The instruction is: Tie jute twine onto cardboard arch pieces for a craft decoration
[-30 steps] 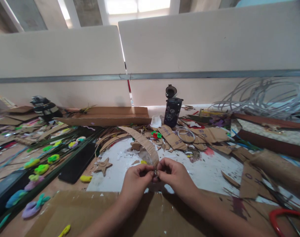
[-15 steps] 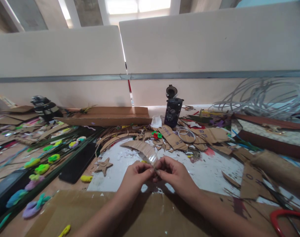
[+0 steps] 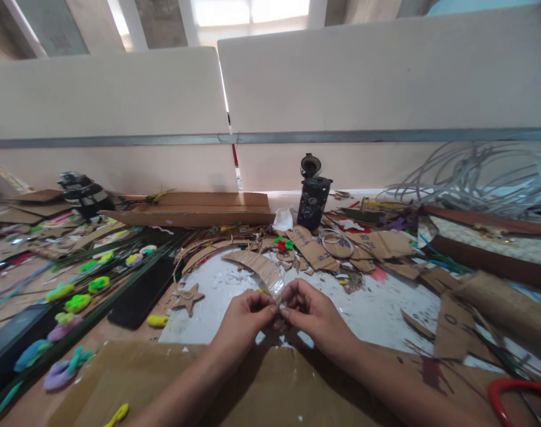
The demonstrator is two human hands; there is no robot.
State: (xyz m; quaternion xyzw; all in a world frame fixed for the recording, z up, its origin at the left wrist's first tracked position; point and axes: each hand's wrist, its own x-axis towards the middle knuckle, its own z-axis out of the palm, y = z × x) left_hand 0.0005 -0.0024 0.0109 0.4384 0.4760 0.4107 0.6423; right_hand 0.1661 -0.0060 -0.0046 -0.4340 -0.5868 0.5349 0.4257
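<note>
A curved strip of cardboard (image 3: 255, 265), with shiny clear tape over its near end, is pinched between both hands at the middle of the work surface. My left hand (image 3: 249, 315) is closed on the near end, thumb and forefinger together. Close against it, my right hand (image 3: 312, 309) pinches the same end; the fingertips almost meet and hide the tip. Beneath lies a white board (image 3: 199, 302) strewn with paper bits. A brown cardboard sheet (image 3: 270, 385) lies under my forearms. To the left of my hands rests a cardboard star (image 3: 189, 299).
A dark cup with its lid raised (image 3: 314, 201) stands behind. A black phone (image 3: 141, 296) and fuzzy coloured flowers (image 3: 78, 303) lie left. On the right are cardboard scraps (image 3: 455, 326), a cardboard roll (image 3: 506, 308), red-handled scissors (image 3: 502, 394) and coiled clear tubing (image 3: 475, 178).
Both hands keep their pinch at nearly the same spot. The curved cardboard strip has turned slightly, and its far tip has shifted a little to the right.
</note>
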